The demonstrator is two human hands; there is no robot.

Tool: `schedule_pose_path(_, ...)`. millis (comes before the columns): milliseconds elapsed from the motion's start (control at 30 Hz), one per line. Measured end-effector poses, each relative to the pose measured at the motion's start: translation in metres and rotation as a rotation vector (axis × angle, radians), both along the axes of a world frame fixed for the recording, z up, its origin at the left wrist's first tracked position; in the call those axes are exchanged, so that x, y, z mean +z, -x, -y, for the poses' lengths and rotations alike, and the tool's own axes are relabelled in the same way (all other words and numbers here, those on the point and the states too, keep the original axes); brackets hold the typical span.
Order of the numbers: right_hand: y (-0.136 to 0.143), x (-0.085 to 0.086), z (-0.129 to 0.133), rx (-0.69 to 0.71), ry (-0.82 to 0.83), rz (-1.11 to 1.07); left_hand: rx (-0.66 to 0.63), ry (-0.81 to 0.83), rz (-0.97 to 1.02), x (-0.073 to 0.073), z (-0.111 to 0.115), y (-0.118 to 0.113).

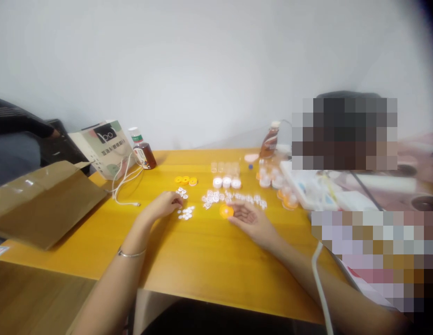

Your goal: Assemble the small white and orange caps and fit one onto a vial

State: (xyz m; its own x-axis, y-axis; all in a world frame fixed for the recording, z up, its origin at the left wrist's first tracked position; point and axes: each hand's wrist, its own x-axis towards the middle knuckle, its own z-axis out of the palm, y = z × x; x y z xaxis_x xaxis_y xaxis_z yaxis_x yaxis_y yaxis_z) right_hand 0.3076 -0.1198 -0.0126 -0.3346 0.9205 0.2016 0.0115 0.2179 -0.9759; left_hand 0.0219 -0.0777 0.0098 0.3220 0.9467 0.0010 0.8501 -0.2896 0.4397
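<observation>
My right hand (249, 219) grips an orange round cap (226, 212) by its edge, between thumb and fingers, just above the table. My left hand (165, 204) is low over the table with fingers curled together; anything in them is hidden. Small white discs (186, 213) lie scattered by its fingertips, and a few small marked discs (182, 191) lie just beyond. Several small pieces with dark marks (213, 197) spread in a band behind the orange cap. Farther back are three white round caps (226, 183) in a row and three orange caps (186, 180).
Clear square pieces (225, 167) stand behind the white caps. At left are a cardboard bag (52, 200), a printed box (106, 149), a white cable (124, 184) and a brown bottle (144, 156). A drink bottle (270, 142) and another person (345, 135) are at right.
</observation>
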Motion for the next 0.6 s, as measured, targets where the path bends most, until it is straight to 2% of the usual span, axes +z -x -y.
schedule_pose_path(267, 0.0009, -0.0006, 0.0006, 0.001, -0.003, -0.019, 0.025, 0.036, 0.033, -0.0042, -0.0019, 0.0006)
schedule_pose_path(500, 0.001, 0.0017, 0.0015, 0.007, 0.008, -0.023, 0.012, 0.001, -0.068, 0.0003, 0.0014, -0.0031)
schedule_pose_path(600, 0.001, 0.0024, 0.002, 0.002, 0.025, -0.015, 0.055, -0.07, -0.153, -0.0016, 0.0021, -0.0048)
